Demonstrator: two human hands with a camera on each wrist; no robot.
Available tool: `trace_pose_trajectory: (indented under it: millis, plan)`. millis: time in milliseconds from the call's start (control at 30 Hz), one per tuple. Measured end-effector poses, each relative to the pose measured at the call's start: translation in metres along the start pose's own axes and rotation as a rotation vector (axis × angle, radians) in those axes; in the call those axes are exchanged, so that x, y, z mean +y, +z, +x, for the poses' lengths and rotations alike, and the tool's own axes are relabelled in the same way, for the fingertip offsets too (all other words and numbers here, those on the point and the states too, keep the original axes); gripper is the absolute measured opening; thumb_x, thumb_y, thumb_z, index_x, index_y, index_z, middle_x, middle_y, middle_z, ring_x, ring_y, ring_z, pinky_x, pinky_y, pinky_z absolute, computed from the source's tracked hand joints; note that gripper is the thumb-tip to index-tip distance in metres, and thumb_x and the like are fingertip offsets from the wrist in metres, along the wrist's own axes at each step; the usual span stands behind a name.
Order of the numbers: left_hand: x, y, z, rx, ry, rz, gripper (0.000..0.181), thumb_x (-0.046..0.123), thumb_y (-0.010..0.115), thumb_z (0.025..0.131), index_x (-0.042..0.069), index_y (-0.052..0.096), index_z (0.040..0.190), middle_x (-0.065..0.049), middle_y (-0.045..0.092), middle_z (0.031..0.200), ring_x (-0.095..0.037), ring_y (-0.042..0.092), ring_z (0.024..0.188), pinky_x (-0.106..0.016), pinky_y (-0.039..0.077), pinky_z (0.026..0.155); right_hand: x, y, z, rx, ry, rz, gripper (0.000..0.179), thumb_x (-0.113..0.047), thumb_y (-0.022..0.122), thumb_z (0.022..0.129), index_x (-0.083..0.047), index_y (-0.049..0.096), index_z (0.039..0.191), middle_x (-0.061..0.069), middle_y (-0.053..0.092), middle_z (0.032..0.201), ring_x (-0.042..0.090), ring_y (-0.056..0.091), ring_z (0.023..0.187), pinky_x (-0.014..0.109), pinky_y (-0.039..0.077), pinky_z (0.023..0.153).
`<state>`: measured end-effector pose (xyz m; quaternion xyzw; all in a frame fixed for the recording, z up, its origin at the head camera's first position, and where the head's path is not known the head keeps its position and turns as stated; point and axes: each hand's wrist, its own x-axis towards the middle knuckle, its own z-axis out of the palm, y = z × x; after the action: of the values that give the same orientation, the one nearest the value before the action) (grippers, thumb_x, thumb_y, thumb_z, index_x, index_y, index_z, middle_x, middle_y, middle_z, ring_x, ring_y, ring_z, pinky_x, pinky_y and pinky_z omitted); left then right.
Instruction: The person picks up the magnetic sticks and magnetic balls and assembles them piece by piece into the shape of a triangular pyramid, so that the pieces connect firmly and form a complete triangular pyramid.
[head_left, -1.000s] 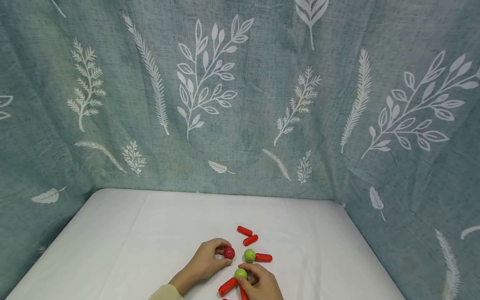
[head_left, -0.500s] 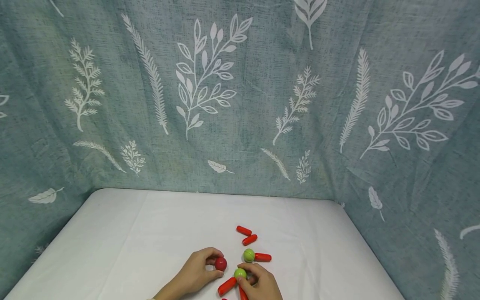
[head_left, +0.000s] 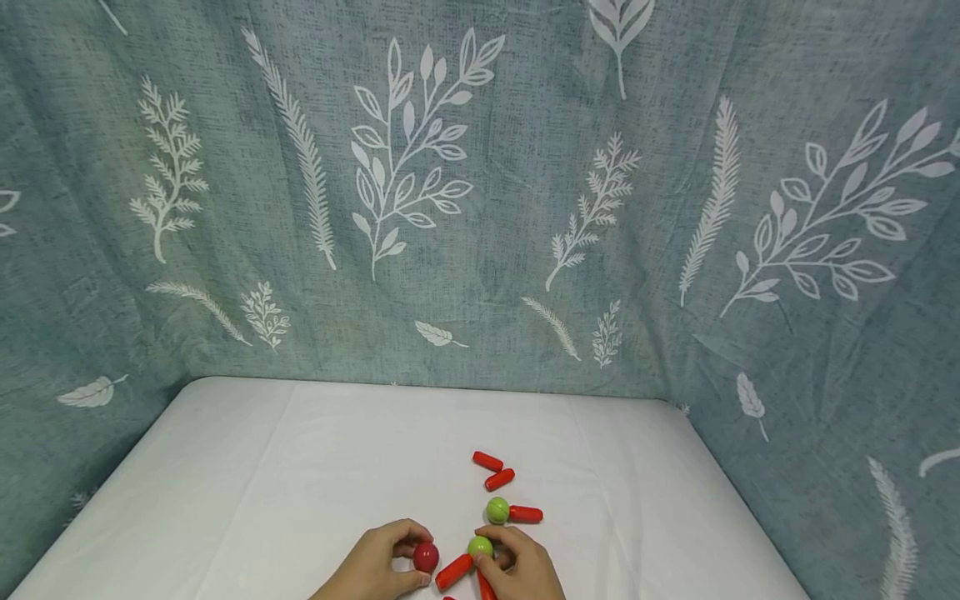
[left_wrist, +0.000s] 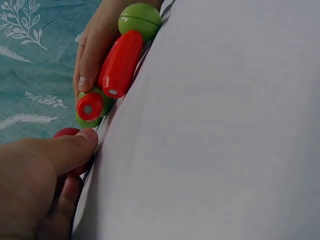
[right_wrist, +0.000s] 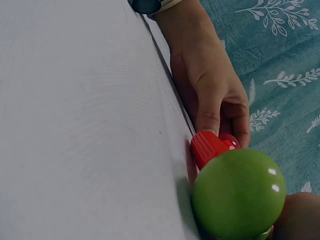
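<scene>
My left hand (head_left: 378,562) pinches a red ball (head_left: 426,557) between thumb and fingers, low over the table. In the left wrist view the thumb covers much of that red ball (left_wrist: 66,133). Just to its right lies a red rod (head_left: 454,572), slanting up to a bright green ball (head_left: 480,547). My right hand (head_left: 528,571) grips this green ball from the right. A second red rod (head_left: 486,586) runs from the ball toward the front edge of the view, partly hidden by the right thumb. Another green ball (right_wrist: 240,195) fills the foreground in the right wrist view.
Beyond the hands, a green ball (head_left: 498,510) meets the end of a red rod (head_left: 526,515). Two more red rods (head_left: 488,461) (head_left: 499,479) lie farther back on the white tablecloth (head_left: 337,442). A green leaf-patterned curtain (head_left: 480,208) encloses the table's far side and ends.
My left hand has brought the red ball toward me and slightly left, down beside the near red rod's end. The right hand keeps its hold on the green ball, almost unmoved.
</scene>
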<state>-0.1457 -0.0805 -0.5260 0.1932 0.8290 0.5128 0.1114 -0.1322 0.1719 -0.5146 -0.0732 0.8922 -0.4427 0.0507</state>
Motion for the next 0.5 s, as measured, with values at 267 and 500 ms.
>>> trace_pose_trajectory:
  millis: [267, 500]
  plan:
    - [-0.001, 0.001, -0.014, -0.024, 0.003, -0.081, 0.038, 0.016, 0.087, 0.079, 0.009, 0.068, 0.111, 0.000, 0.071, 0.106, -0.003, 0.066, 0.090, -0.021, 0.056, 0.080, 0.000, 0.000, 0.000, 0.007, 0.006, -0.013, 0.030, -0.028, 0.077, 0.089, -0.018, 0.074, 0.117, -0.005, 0.061, 0.088, 0.001, 0.053, 0.068, 0.018, 0.044, 0.058]
    - [-0.001, 0.004, -0.024, -0.046, 0.027, -0.100, 0.041, 0.022, 0.088, 0.078, 0.008, 0.068, 0.111, 0.001, 0.073, 0.104, 0.002, 0.066, 0.089, -0.015, 0.051, 0.080, 0.001, 0.000, 0.000, -0.001, 0.007, -0.005, 0.031, -0.030, 0.077, 0.089, -0.018, 0.073, 0.117, -0.005, 0.062, 0.089, 0.001, 0.054, 0.068, 0.018, 0.045, 0.059]
